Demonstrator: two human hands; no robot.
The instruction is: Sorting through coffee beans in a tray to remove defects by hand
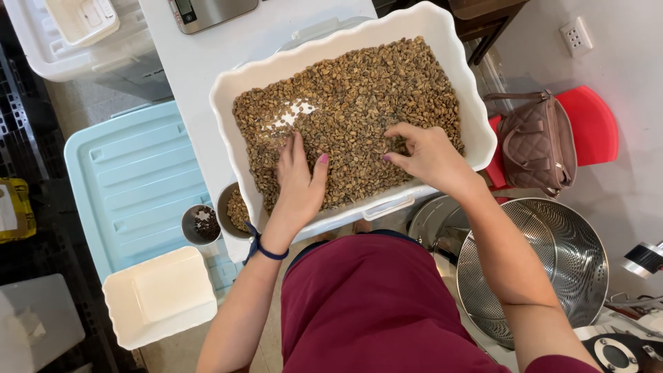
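Note:
A large white rectangular tray (235, 83) sits tilted on a white table and is filled with greenish-brown coffee beans (366, 83). My left hand (298, 181) lies flat on the beans near the tray's front left, fingers spread. A blue band circles its wrist. My right hand (425, 155) rests on the beans at the front right, thumb and fingers pinched together over them; whether a bean is between them is too small to tell. A bare white patch shows through the beans at the left.
Two small round cups stand by the tray's front left: one with beans (233, 207), one with dark bits (200, 224). A pale blue bin lid (131, 179) and a white container (162, 297) lie left. A metal perforated bowl (552, 262), brown handbag (535, 141) and red stool are right.

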